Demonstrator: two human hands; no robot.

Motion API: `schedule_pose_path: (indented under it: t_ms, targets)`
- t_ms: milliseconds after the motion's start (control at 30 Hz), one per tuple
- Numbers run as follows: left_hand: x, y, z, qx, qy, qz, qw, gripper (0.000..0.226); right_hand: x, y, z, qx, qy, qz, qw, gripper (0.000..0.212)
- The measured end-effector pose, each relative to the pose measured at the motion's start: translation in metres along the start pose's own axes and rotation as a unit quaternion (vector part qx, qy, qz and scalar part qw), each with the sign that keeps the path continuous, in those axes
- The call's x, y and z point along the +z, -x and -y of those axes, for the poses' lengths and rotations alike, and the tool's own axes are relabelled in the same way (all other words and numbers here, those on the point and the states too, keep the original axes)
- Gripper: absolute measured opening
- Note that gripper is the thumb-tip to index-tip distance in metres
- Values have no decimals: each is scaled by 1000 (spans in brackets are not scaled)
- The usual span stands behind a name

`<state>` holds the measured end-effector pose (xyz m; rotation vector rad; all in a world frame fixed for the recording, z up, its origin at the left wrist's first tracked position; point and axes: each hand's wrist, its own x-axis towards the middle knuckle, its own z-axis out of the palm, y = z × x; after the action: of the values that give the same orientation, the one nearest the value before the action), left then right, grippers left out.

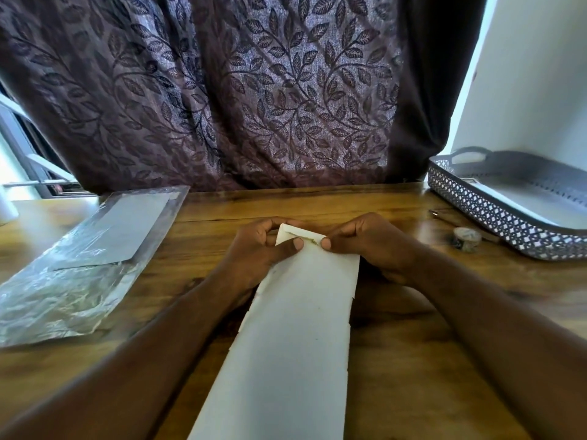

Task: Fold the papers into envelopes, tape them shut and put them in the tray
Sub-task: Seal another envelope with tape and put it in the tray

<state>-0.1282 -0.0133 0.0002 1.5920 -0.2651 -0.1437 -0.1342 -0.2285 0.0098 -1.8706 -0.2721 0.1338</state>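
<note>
**A:** How do we expect the paper to handle?

**B:** Light, thin, limp. It creases easily and may tear at its ragged edges, so we take it at the far end, beside the fold.

**A:** And our fingers?

**B:** Left hand and right hand both pinch that folded far end, thumbs on top. The paper lies on the counter, well apart from the tray.

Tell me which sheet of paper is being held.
The long white paper mid-table: left hand and right hand pinch its folded far end. The other sheet lies untouched inside the plastic sleeve at left.
</note>
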Motion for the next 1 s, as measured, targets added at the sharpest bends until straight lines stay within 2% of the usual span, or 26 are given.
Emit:
schedule_pose_path:
  t_ms: [167, 333, 500, 667, 800, 1000]
  targets:
    - [3, 0, -3, -29, -22, -1, 999, 40, 5, -1, 1, -23, 50, -25, 998, 11]
    - [0, -5, 1, -38, -28, -7, 999, 12, 9, -1, 3, -52, 104, -32, 993, 10]
    - [-2, -5, 2, -55, -17, -4, 998, 17, 8, 0, 1, -52, 102, -43, 992, 12]
    - [0, -1, 6, -12, -29, 6, 999, 25, 14, -3, -4, -19, 71, -49, 996, 45]
    - [1, 2, 6, 26, -59, 6, 998, 25, 15, -4, -4, -13, 56, -38, 998, 29]
    - [6, 2, 0, 14, -52, -20, 998, 30, 19, -4, 1, -35, 122, -31, 991, 24]
